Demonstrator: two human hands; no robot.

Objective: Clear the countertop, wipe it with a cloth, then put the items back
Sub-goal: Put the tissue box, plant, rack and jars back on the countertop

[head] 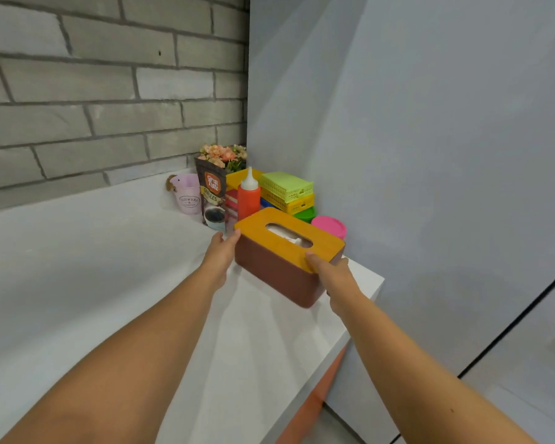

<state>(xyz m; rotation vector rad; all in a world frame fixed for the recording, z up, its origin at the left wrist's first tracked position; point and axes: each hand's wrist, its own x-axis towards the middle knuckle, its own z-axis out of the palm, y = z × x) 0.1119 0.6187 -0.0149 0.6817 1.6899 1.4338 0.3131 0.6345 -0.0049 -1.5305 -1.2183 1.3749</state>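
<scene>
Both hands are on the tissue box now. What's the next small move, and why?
Probably ease the tissue box leftward over the bare countertop. The left hand and right hand hold its two ends close to the counter's right edge, while the red bottle and pink lid crowd the space just behind it.
</scene>
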